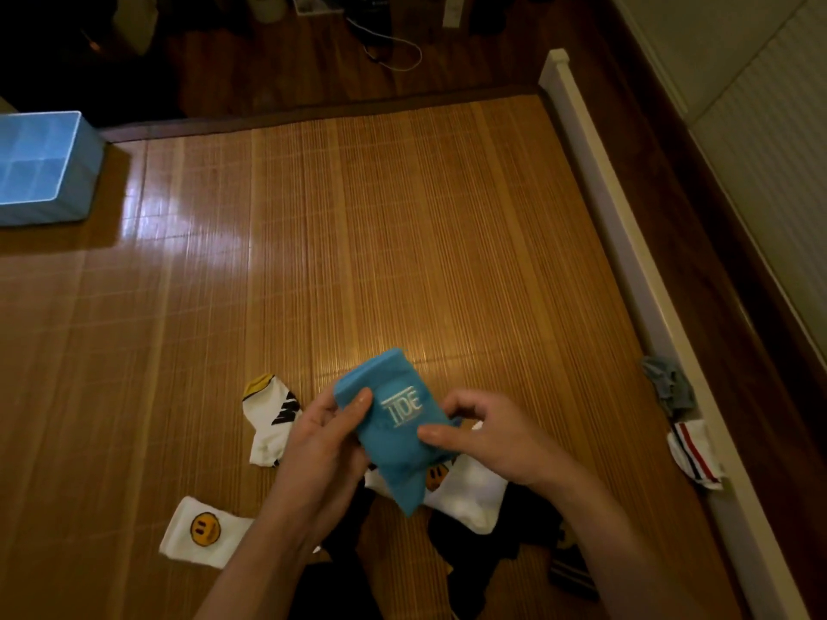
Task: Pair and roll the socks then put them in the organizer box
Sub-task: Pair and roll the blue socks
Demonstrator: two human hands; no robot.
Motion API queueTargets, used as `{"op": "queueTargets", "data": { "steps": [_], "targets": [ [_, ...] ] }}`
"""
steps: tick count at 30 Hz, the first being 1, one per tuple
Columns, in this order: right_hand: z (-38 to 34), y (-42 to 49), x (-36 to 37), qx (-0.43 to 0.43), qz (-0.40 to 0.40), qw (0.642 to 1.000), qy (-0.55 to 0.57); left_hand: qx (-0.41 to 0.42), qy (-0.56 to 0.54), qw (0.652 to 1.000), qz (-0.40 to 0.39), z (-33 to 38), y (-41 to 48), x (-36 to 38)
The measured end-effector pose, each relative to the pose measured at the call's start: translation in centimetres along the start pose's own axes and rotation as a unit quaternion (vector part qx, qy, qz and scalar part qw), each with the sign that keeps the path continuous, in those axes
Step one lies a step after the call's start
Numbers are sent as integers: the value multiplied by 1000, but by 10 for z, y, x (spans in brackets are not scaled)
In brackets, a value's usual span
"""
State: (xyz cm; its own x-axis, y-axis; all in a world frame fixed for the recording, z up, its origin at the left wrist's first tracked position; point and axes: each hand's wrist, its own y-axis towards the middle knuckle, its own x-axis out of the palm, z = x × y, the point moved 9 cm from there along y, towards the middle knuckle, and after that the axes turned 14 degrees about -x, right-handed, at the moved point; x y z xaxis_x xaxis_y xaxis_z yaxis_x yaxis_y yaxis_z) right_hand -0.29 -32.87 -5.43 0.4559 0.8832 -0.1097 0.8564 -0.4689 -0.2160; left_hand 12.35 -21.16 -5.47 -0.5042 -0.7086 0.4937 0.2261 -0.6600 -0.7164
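Note:
A blue sock (394, 422) with white "TIDE" lettering is lifted above the bamboo mat (358, 239), held between both hands. My left hand (322, 445) grips its left edge with the thumb on top. My right hand (488, 436) pinches its right edge, thumb across the front. Under and around it lie loose socks: a white smiley sock (203, 532) at lower left, a white one with yellow toe (270, 418), another white smiley sock (465, 494), and dark socks (514, 534). The blue organizer box (76, 172) with its compartments sits at the mat's far left.
A white sock with red and dark stripes (696, 454) and a grey sock (669, 384) lie on the pale bed rail (599, 194) at the right. Beyond the mat is dark wooden floor with a white cable (394, 51).

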Motion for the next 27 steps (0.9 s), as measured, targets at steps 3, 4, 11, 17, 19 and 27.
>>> {"op": "queueTargets", "data": {
  "steps": [3,4,11,17,19,27],
  "targets": [
    [11,-11,-4,34,-18,999,7,5,-54,998,28,5,-2,-16],
    [14,-16,-5,48,-33,998,9,9,-67,997,35,6,-3,-20],
    [35,-40,-11,113,-47,992,18,22,-140,988,62,5,-12,-48],
    [47,-53,-23,120,125,954,243,30,-165,981,95,-3,-12,-70],
    [51,-55,-23,127,146,962,194,28,-163,981,99,-10,-12,-73],
    [40,-58,-7,82,149,937,306,12,-306,950,61,-39,-16,-75]
  ]
}}
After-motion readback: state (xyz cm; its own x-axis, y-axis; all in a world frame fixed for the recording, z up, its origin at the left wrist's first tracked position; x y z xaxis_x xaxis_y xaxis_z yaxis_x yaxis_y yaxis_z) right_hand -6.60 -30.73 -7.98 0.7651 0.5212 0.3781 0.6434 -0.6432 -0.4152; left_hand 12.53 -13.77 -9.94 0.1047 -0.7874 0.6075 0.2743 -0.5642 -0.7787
